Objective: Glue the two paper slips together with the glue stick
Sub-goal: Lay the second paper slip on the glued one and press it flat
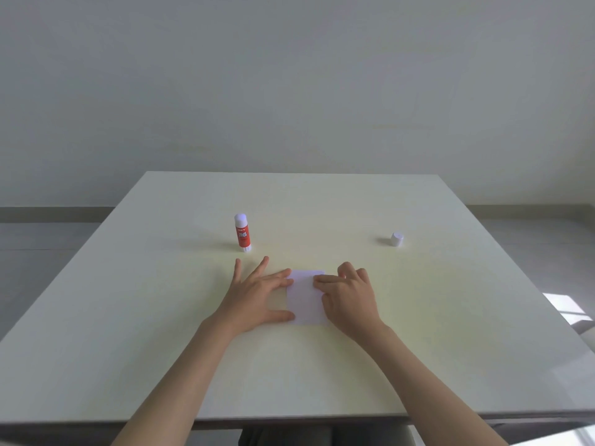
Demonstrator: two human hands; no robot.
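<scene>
A white paper slip [304,297] lies flat on the table in front of me; only one sheet shows, so I cannot tell whether a second lies under it. My left hand [257,294] rests flat with fingers spread, fingertips and thumb on the paper's left edge. My right hand [349,292] presses its index finger on the paper's upper right part, the other fingers curled. The red glue stick [242,232] stands upright, uncapped, beyond my left hand. Its white cap [397,239] sits apart at the right.
The white table [322,365] is wide, with its near edge close to my body and its far edge against a pale wall. A bright patch of floor shows past the table's right edge.
</scene>
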